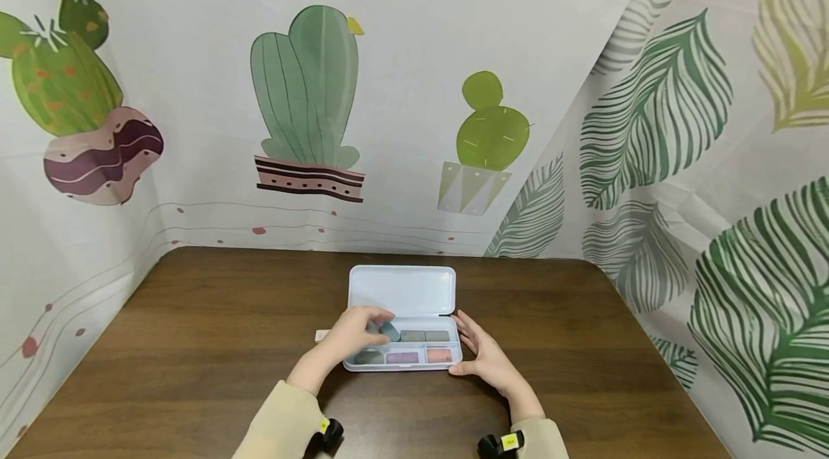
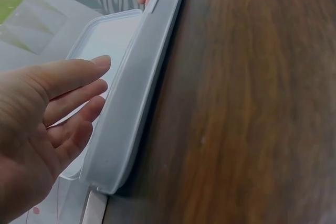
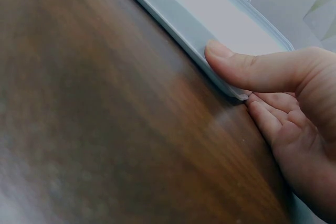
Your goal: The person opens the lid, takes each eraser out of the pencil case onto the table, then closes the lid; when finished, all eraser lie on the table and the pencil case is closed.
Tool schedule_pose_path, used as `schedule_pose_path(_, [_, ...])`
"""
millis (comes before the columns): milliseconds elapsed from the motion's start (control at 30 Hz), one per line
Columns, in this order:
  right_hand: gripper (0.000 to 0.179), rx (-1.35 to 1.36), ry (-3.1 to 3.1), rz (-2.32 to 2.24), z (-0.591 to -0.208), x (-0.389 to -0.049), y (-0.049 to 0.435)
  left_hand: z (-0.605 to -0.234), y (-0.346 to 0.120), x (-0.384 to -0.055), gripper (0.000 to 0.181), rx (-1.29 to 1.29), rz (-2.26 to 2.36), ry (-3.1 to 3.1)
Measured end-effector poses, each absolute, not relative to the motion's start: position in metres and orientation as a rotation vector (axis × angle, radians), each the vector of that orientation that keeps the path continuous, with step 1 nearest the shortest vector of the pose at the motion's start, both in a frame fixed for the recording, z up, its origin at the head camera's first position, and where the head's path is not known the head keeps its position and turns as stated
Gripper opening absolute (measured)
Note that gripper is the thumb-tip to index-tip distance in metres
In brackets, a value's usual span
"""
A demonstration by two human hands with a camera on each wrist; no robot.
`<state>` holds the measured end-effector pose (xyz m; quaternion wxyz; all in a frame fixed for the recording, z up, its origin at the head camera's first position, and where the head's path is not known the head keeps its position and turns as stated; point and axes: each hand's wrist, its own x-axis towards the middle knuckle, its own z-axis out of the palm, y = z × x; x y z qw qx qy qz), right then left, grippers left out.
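A white hinged case (image 1: 403,368) lies on the table with its lid (image 1: 401,288) raised toward the back. Its compartments hold grey pieces (image 1: 424,336), a purple piece (image 1: 402,358) and a pink piece (image 1: 439,355). My left hand (image 1: 346,335) hovers over the left half, thumb and fingers apart, close beside a tilted blue-grey piece (image 1: 390,331). In the left wrist view nothing shows between those fingers, though the case wall (image 2: 123,108) hides its contents. My right hand (image 1: 487,358) holds the right end, thumb (image 3: 226,59) at the front corner and fingers along the side.
A small whitish piece (image 1: 321,335) sticks out at the case's left side, partly behind my left hand. Brown wood table (image 1: 214,344) surrounds the case. Behind it hangs a printed cloth (image 1: 401,85) with cacti and leaves.
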<state>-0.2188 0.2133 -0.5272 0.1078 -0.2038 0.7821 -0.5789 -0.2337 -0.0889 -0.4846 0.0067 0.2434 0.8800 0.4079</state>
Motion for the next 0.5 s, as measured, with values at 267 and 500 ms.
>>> schedule_pose_path(267, [0.106, -0.59, 2.301, -1.71, -0.5265, -0.2189, 0.2129, -0.4854, -0.0839, -0.2354, 0.035, 0.832, 1.175, 2.772])
schedule_pose_path(500, [0.106, -0.587, 2.299, -1.712, -0.5264, -0.2187, 0.2125, -0.4873, -0.082, -0.2366, 0.036, 0.841, 1.121, 2.772])
